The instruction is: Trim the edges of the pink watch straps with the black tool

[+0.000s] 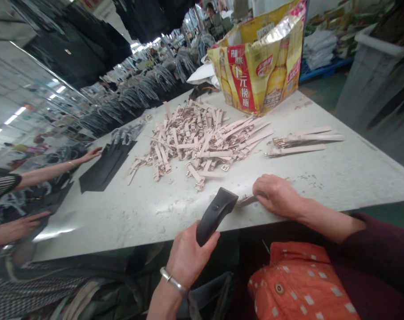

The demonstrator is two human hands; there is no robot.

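Observation:
My left hand point(187, 254), with a bracelet at the wrist, is wrapped round a black hair clipper point(215, 213) held over the table's front edge. The clipper's head points up and right, close to a pale pink buckled strap point(246, 201). That strap lies low over the table, and my right hand point(278, 194) is closed on its other end; the fingers partly hide it. Beyond my hands is a large heap of similar pink straps point(188, 138) with metal buckles. A few more straps point(302, 141) lie together to the right of the heap.
A yellow beer carton point(258, 66) stands at the table's back. Black garment pieces point(108, 164) lie on the left, near a co-worker's hands point(90, 154). Dark garments point(78, 49) hang overhead. A large bin point(372, 75) stands at right, beyond the white table point(148, 222).

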